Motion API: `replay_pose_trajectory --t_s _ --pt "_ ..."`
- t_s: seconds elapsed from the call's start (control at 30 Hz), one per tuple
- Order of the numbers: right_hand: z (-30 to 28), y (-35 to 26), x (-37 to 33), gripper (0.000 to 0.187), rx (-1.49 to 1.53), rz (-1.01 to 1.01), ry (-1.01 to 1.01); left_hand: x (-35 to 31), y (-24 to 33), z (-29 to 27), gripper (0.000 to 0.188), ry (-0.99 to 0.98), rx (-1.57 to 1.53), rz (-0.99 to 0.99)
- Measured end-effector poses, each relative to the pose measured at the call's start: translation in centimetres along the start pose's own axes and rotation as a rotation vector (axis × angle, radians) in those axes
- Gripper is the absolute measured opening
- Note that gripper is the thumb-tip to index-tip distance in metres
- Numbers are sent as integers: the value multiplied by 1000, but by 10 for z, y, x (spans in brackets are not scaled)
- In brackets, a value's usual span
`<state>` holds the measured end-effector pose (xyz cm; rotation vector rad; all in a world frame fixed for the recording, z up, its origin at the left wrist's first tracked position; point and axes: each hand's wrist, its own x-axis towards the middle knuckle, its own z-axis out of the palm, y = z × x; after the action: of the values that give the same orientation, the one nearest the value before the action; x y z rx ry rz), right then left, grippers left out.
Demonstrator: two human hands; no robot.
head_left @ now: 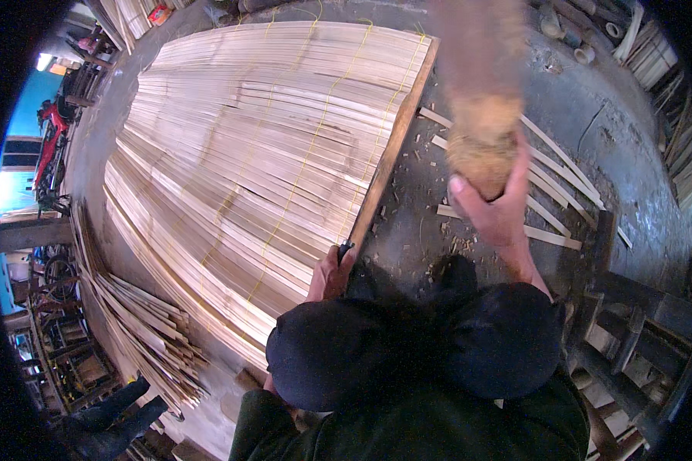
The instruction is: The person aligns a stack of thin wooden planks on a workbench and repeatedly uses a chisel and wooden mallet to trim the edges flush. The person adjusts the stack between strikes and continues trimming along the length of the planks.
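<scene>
A large mat of pale wooden or bamboo slats (254,131), tied with yellow cords, lies on the floor before me. My left hand (330,274) is closed around a black-handled tool (346,247) at the mat's right edge; its blade, if it has one, cannot be made out. Along that edge runs a brown wooden strip (396,142). Over the floor to the right, my right hand (500,211) grips the near end of a thick, rough, tan wooden club (480,146). The club's far end is smeared by motion. My dark-clad knees are close beneath both hands.
Loose slats (550,173) and small chips lie on the grey floor at right. A pile of strips (142,323) lies at left. Dark wooden framework (630,330) stands at lower right. At lower left are dark trouser legs (115,415). A red motorcycle (52,138) stands at far left.
</scene>
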<state>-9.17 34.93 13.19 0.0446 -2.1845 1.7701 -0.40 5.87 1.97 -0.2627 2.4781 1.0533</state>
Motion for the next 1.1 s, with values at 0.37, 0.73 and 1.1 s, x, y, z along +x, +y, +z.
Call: replay_pose_trajectory --t_s 0.37,0.73,1.1 --pt "-10 111 -78 90 -444 327 -524 1 10 1 40 15 116 7" --pt "-6 85 -57 89 -310 276 -321 -1 16 -8 45 6 13 34" --pt "-4 41 -48 98 -131 68 -78 -20 -4 -8 45 14 33 -87"
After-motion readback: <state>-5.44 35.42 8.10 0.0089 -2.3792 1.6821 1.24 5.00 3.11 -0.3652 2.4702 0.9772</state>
